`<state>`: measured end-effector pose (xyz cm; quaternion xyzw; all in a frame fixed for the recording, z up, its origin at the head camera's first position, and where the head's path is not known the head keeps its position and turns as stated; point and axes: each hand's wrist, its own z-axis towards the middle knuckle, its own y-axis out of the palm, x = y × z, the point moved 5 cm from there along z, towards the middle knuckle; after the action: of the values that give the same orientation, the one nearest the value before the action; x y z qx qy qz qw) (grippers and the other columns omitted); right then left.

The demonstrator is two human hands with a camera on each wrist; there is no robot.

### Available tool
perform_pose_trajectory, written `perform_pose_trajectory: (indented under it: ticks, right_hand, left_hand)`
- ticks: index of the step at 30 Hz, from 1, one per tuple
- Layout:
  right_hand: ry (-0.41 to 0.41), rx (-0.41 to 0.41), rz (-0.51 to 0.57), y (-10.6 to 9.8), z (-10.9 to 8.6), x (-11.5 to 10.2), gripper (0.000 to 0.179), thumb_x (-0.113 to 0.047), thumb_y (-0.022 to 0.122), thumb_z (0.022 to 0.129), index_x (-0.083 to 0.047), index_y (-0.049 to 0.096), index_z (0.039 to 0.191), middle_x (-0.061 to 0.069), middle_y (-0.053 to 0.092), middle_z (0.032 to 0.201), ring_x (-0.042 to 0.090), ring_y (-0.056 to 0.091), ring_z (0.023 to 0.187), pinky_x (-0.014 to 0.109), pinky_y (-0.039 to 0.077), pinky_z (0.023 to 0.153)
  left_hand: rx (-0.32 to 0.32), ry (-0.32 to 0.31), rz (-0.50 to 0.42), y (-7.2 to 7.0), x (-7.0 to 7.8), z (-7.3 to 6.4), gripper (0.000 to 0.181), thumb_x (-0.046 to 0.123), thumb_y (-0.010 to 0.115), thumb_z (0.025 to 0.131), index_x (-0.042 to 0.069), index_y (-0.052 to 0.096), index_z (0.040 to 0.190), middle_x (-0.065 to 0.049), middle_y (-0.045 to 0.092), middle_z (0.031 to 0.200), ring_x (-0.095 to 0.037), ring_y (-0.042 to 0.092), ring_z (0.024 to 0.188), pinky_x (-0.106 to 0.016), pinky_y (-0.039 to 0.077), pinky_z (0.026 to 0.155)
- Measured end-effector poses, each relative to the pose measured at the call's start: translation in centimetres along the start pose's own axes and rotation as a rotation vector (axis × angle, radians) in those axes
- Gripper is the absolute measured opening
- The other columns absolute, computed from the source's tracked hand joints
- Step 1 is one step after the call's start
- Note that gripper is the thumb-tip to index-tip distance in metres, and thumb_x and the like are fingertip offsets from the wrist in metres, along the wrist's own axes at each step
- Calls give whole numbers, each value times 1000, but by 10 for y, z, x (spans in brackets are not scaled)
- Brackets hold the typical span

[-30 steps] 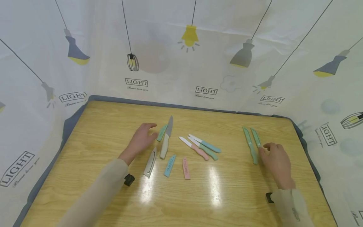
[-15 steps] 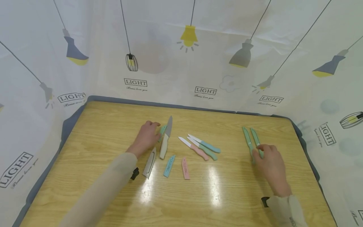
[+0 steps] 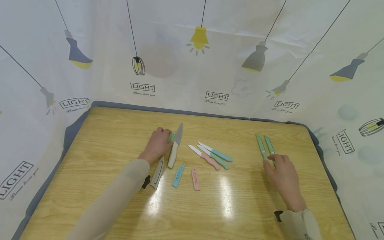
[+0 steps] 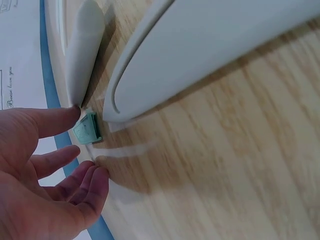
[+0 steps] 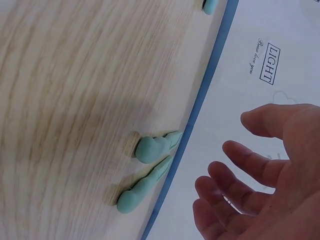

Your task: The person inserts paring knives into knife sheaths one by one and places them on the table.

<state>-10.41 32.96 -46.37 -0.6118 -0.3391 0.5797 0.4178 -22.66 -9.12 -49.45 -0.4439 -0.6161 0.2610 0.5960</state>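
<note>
My left hand (image 3: pixel 156 145) reaches over a small green knife sheath (image 3: pixel 172 136). In the left wrist view the thumb and forefinger stand on either side of this sheath (image 4: pixel 86 131), with a gap at the forefinger. Right beside it lies a large knife with a cream handle (image 3: pixel 172 155); its grey blade cover (image 3: pixel 158 173) rests nearer, under the wrist. My right hand (image 3: pixel 283 176) hovers with loosely bent fingers over two green sheathed knives (image 3: pixel 260 146), hiding part of their handles. The right wrist view shows both green handles (image 5: pixel 147 150) apart from the fingers.
Mid-table lie three unsheathed paring knives with white blades: a pink one (image 3: pixel 211 161), a green one (image 3: pixel 220 161) and a blue one (image 3: pixel 222 155). Closer to me are a blue sheath (image 3: pixel 178 175) and a pink sheath (image 3: pixel 195 179). A printed curtain (image 3: pixel 174 96) encloses the table.
My left hand has moved right and closer around the green sheath, covering more of it. My right hand has shifted left, over the handles of the two green knives.
</note>
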Motion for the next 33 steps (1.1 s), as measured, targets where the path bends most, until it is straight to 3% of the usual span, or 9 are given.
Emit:
perform_pose_trajectory:
  ticks: [11,23,28,33]
  right_hand:
    - [2,-13,20,2,-2,-1,44,-30,54,107,9,62,128,34,54,128,48,57,109,62,52,84]
    - [1,-36,31,6,-1,0,47,-32,53,107,9,61,128,34,53,131,50,56,114,65,51,89]
    - [10,-45,26,7,-1,-3,47,-34,52,108,7,61,129,33,52,131,49,56,114,65,52,88]
    - [4,-46,18,6,0,-9,46,-32,54,107,7,62,129,34,52,132,51,55,116,66,51,90]
  left_hand:
    - [-13,-34,90,4,1,4,48,21,69,101,-6,56,139,-23,52,129,-36,53,114,-46,54,98]
    - [-10,-28,124,4,5,6,24,5,55,102,-9,63,120,-21,58,109,-32,58,96,-43,57,85]
    - [-4,-25,94,4,2,6,21,3,53,102,-9,63,117,-20,58,105,-31,57,92,-43,56,82]
    - [31,-17,36,0,-5,2,29,4,60,100,-9,61,125,-21,59,111,-34,58,99,-46,57,89]
